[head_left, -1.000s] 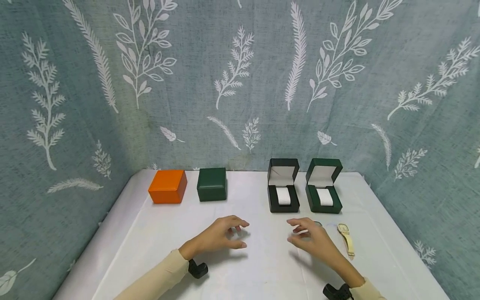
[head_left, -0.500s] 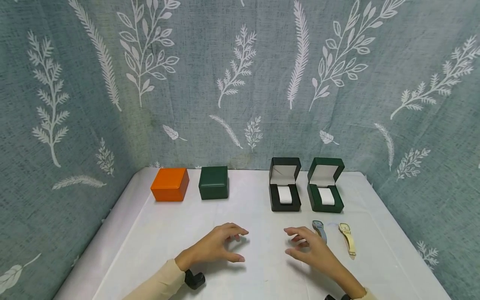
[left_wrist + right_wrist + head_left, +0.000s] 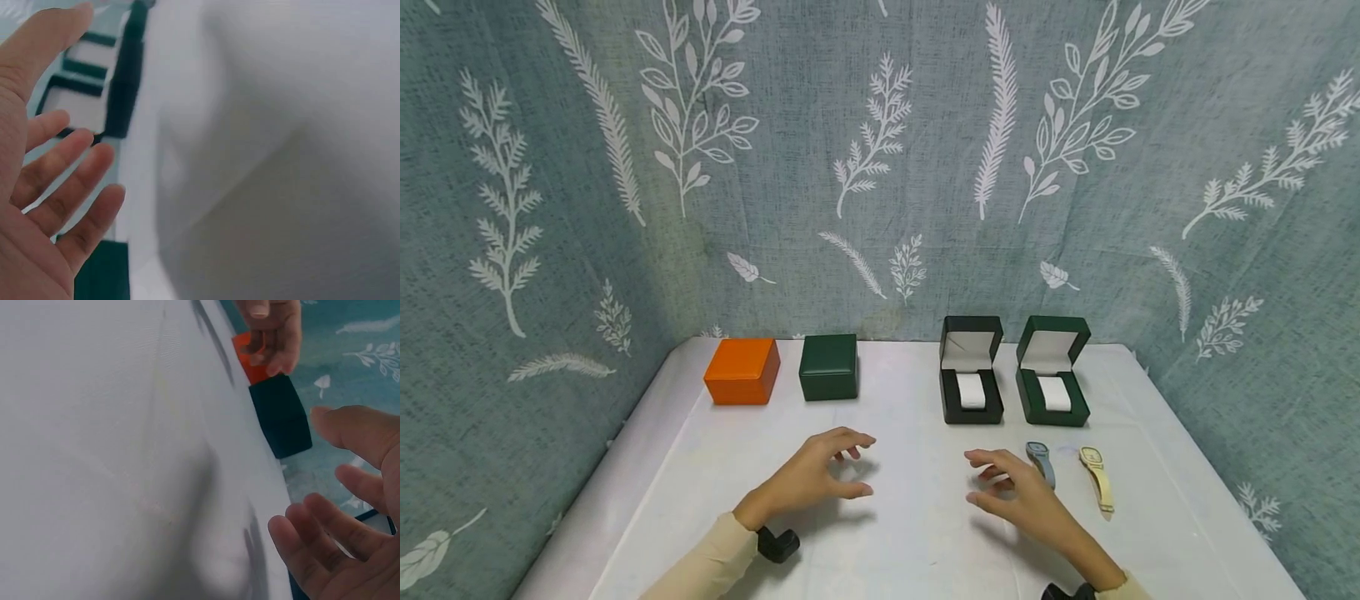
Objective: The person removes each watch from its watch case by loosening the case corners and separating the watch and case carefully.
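My left hand (image 3: 812, 473) hovers over the white table, fingers loosely bent and thumb apart, with nothing in it. Nearest to it stands a closed dark green box (image 3: 828, 367), with a closed orange box (image 3: 742, 372) farther left. My right hand (image 3: 1018, 493), also holding nothing, hangs over the table just left of a blue-grey watch (image 3: 1039, 463), partly covering its strap. To the right of that lies a gold watch (image 3: 1097, 478). Behind the watches, a black watch box (image 3: 972, 371) and a green watch box (image 3: 1052, 372) have raised lids and white cushions inside.
The white-covered table (image 3: 917, 533) reaches back to a blue-green curtain (image 3: 790, 167) with white leaf prints, which also rises at both sides. Each wrist wears a black camera; the left one (image 3: 778, 545) shows below the hand.
My left hand has drifted left, away from the right hand. The right hand has shifted slightly left and down, uncovering more of the blue-grey watch. Boxes and watches stay put.
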The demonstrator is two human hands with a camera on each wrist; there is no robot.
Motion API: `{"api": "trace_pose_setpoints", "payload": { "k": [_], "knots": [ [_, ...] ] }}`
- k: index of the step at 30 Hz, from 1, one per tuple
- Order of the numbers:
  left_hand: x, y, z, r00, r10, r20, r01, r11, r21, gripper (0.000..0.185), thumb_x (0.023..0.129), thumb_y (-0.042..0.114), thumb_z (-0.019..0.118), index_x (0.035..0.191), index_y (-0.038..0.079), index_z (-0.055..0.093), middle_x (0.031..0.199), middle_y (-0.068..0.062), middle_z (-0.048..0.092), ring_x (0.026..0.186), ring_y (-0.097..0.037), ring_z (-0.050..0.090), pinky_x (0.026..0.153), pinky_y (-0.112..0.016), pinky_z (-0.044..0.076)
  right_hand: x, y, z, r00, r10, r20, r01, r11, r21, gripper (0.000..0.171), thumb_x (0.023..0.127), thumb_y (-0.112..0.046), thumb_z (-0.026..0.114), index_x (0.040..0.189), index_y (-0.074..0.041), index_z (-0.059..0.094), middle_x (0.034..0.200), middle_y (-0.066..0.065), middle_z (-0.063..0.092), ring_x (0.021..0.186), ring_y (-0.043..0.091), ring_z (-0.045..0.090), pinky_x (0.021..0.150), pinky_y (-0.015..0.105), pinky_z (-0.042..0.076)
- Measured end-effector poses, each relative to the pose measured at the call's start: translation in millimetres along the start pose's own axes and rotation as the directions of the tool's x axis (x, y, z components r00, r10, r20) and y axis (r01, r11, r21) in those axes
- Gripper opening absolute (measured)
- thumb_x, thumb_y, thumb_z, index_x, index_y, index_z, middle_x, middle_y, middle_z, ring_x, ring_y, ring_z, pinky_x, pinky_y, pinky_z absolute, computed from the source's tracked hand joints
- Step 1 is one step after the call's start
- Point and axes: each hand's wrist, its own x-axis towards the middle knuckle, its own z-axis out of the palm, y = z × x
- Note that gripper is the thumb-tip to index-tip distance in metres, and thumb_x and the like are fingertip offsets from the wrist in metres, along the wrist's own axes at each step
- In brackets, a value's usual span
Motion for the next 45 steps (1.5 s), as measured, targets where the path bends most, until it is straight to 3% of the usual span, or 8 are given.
{"api": "trace_pose_setpoints", "payload": {
  "k": [4,10,13,20,26,32,39,45],
  "knots": [
    [-1.0,-3.6,-15.5,0.997,0.005,-0.081,-0.005,1.0,0.01,0.061,0.083,0.035,0.088,0.136,0.013,0.065,0.124,-0.01,0.068,0.103,-0.028,0.066,0.086,-0.039,0.057,6.8,-2.0,2.0,1.0,0.001,0.001,-0.001,1.0,0.02,0.061,0.09,-0.034,0.081,0.142,-0.012,0.06,0.125,0.011,0.066,0.104,0.023,0.067,0.086,0.033,0.058],
    [-1.3,-12.0,-42.7,0.979,0.022,-0.204,-0.005,0.996,0.087,0.061,0.082,0.028,0.09,0.136,0.013,0.065,0.123,-0.002,0.068,0.1,-0.027,0.068,0.083,-0.036,0.058,18.5,-9.1,6.4,1.0,-0.025,0.005,0.024,0.999,0.047,0.06,0.091,-0.031,0.081,0.143,-0.014,0.059,0.125,0.015,0.066,0.102,0.025,0.068,0.086,0.035,0.058],
    [-2.3,-17.2,-57.8,0.968,0.0,-0.252,0.022,0.996,0.088,0.063,0.081,0.026,0.091,0.137,0.013,0.065,0.125,-0.001,0.067,0.102,-0.027,0.068,0.084,-0.038,0.058,25.6,-13.1,9.3,1.0,-0.022,0.017,0.021,0.998,0.053,0.059,0.092,-0.03,0.081,0.144,-0.015,0.058,0.126,0.015,0.066,0.103,0.025,0.068,0.087,0.035,0.058],
    [-2.6,-31.8,-86.2,0.942,-0.067,-0.328,0.102,0.991,0.09,0.067,0.081,0.025,0.091,0.138,0.004,0.063,0.127,-0.015,0.066,0.105,-0.028,0.066,0.086,-0.044,0.058,45.3,-19.7,17.8,0.999,0.001,0.041,-0.004,0.997,0.074,0.06,0.092,-0.03,0.08,0.145,-0.013,0.058,0.129,0.014,0.065,0.105,0.02,0.066,0.089,0.032,0.057],
    [8.0,-44.2,-101.9,0.941,-0.113,-0.318,0.143,0.987,0.072,0.072,0.082,0.025,0.09,0.141,-0.002,0.059,0.133,-0.02,0.063,0.108,-0.038,0.065,0.088,-0.05,0.057,63.7,-23.2,26.2,0.999,0.007,0.042,-0.012,0.992,0.129,0.058,0.093,-0.026,0.08,0.145,-0.012,0.058,0.129,0.016,0.064,0.106,0.025,0.066,0.091,0.035,0.056],
    [21.2,-54.6,-111.1,0.95,-0.212,-0.23,0.228,0.973,0.047,0.086,0.082,0.032,0.089,0.15,-0.003,0.048,0.144,-0.022,0.054,0.112,-0.043,0.063,0.093,-0.052,0.056,79.5,-37.7,34.4,0.999,0.025,0.028,-0.029,0.988,0.149,0.055,0.094,-0.016,0.078,0.145,-0.01,0.057,0.127,0.013,0.065,0.107,0.029,0.066,0.092,0.042,0.055],
    [30.9,-67.6,-118.0,0.947,-0.268,-0.177,0.276,0.961,0.023,0.095,0.084,0.031,0.088,0.156,-0.004,0.037,0.149,-0.025,0.047,0.113,-0.039,0.063,0.096,-0.052,0.055,108.9,-23.5,48.8,0.998,0.041,0.043,-0.046,0.991,0.129,0.053,0.094,-0.03,0.078,0.143,-0.02,0.06,0.127,0.014,0.066,0.102,0.016,0.067,0.091,0.038,0.055],
    [41.1,-69.1,-131.0,0.936,-0.31,-0.166,0.315,0.949,0.008,0.098,0.084,0.03,0.088,0.16,0.001,0.033,0.145,-0.025,0.049,0.117,-0.039,0.062,0.098,-0.054,0.053,135.0,-20.8,56.9,0.998,0.059,0.033,-0.062,0.991,0.121,0.054,0.093,-0.031,0.079,0.142,-0.016,0.061,0.126,0.013,0.067,0.1,0.017,0.068,0.083,0.037,0.056]
  ]
}}
